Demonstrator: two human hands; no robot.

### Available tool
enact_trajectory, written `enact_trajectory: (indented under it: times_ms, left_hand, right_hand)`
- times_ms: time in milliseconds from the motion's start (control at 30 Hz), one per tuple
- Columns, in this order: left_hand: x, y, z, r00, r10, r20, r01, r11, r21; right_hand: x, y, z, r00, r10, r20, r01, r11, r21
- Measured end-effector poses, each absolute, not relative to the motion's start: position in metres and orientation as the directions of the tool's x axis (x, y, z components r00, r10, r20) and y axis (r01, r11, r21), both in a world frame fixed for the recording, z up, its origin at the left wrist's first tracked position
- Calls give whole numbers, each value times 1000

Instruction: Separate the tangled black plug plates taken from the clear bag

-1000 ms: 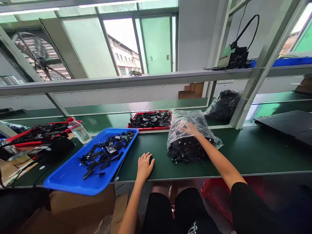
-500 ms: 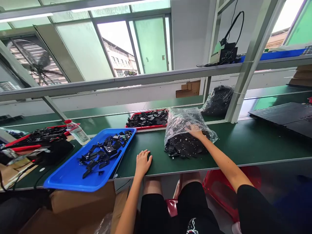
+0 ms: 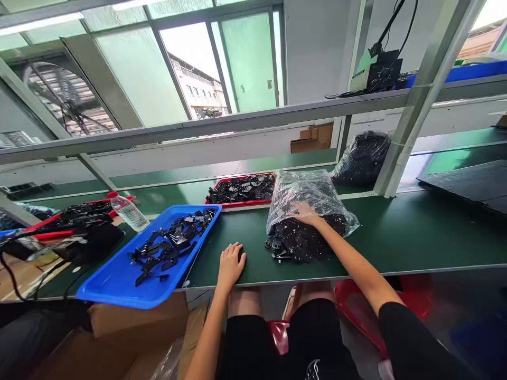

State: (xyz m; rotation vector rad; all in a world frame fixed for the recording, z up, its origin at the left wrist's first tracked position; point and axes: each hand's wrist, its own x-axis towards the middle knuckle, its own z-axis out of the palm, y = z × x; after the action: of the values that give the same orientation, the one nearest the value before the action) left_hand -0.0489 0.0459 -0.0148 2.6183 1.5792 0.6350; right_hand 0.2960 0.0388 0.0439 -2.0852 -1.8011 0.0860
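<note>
My left hand rests on the green table near its front edge, fingers apart and holding nothing. To its right, a clear plastic bag lies over a heap of small black parts, some of which spill out of its near side. My right hand is stretched out on the bag at the upper edge of the heap, fingers spread. Left of my left hand sits a blue tray with several black parts in it.
Behind are a red tray of black parts, a second bag and a metal shelf post. A water bottle leans at the left beside another red tray. A dark flat panel lies at the right.
My right hand has moved slightly left over the bag, and the bag's top has flattened a little. The camera view has shifted slightly. My left hand stays on the table.
</note>
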Motion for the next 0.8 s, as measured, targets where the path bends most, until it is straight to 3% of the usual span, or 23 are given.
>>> enact_trajectory:
  times_ms: [167,267,400,600,800]
  left_hand:
    - [-49,43,-15,424,843,330,829,-508,235]
    - [-50,44,-16,424,844,327,823,-511,250]
    - [-50,45,-16,419,849,321,816,-508,276]
    - [-51,46,-15,413,857,309,796,-504,334]
    - [-51,40,-6,435,851,295,726,-525,445]
  right_hand:
    - [263,-18,46,92,938,335,933,37,-358]
    - [229,-58,36,-22,934,357,909,167,-382]
    - [198,-84,15,-54,927,371,869,227,-441]
    - [194,-79,3,51,927,373,705,231,-670]
    - [202,-66,6,244,947,208,303,129,-944]
